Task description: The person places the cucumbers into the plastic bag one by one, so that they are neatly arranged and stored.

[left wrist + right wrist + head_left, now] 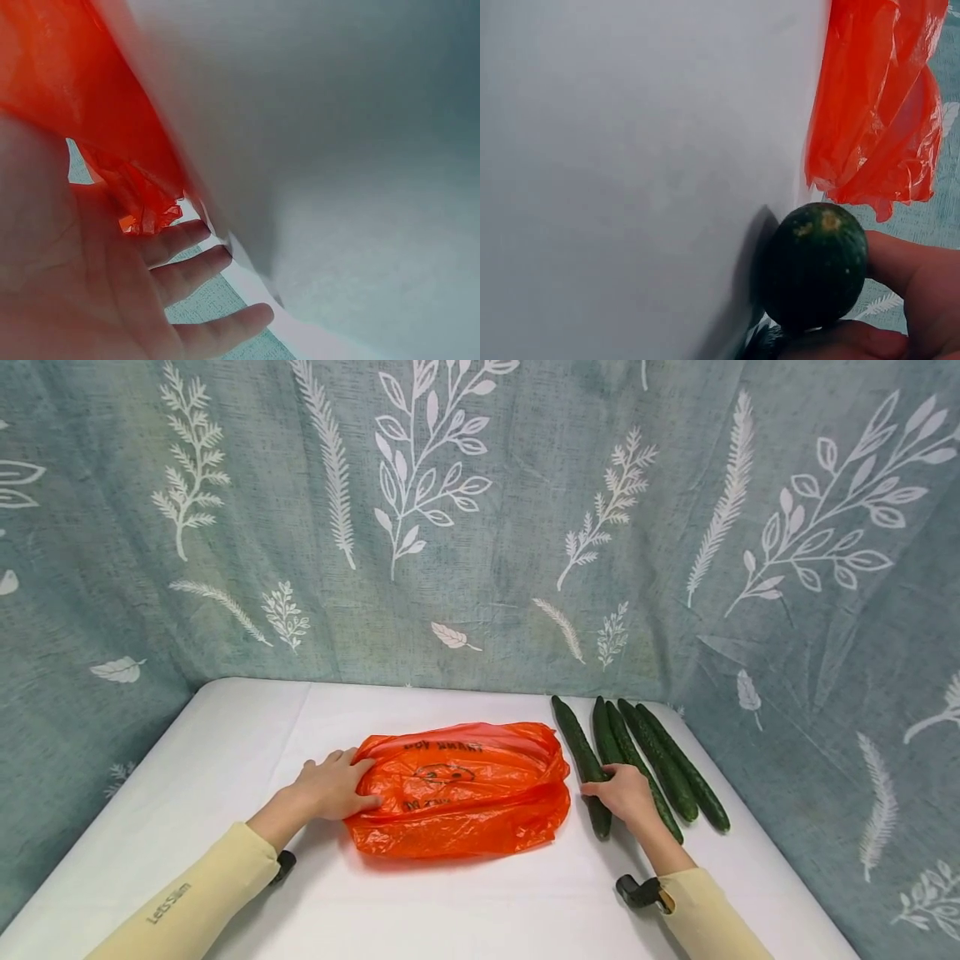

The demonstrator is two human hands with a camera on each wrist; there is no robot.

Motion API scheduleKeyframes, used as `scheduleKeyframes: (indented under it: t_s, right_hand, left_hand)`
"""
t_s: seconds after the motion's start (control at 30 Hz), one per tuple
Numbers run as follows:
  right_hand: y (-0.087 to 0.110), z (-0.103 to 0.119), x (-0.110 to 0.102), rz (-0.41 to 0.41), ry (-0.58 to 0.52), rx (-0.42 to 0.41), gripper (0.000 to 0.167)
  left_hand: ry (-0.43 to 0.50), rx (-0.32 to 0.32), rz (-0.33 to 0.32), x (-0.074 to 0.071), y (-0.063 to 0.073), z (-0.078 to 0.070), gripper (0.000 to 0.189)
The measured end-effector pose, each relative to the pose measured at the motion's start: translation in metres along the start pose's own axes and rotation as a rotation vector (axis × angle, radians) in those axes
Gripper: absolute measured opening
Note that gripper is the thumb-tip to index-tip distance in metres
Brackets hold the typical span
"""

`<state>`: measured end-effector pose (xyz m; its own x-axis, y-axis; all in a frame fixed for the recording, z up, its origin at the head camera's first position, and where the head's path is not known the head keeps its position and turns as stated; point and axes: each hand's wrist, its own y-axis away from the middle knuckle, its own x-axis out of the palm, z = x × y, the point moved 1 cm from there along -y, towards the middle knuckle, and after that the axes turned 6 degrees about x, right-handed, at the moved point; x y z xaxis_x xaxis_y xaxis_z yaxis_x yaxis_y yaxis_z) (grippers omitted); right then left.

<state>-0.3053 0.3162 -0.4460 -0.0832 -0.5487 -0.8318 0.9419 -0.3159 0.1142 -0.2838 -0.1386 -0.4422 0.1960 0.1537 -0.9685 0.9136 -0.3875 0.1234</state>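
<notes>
An orange-red plastic bag [457, 789] with dark printing lies flat and wrinkled in the middle of the white table. My left hand [326, 787] rests at the bag's left end, thumb and fingers spread over its edge. In the left wrist view those fingers [199, 274] are stretched out beside the orange plastic. To the right of the bag, my right hand [626, 792] grips a long dark green cucumber [573, 735] near its lower half, thumb on its left side. The cucumber's rounded end [814, 262] faces the camera in the right wrist view.
Several more cucumbers [667, 768] lie side by side just right of the held one, close to the table's right edge. The white table [465, 910] is bordered by a blue-green curtain [480, 610] with white leaf prints at the back and sides.
</notes>
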Motion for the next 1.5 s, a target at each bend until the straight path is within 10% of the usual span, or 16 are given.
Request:
scheduleKeyframes:
  t_s: [1.5]
  right_hand:
    - [0.013, -0.004, 0.004, 0.076, -0.19, 0.11, 0.07]
  left_hand:
    - [0.012, 0.014, 0.026, 0.003, 0.0, 0.004, 0.077]
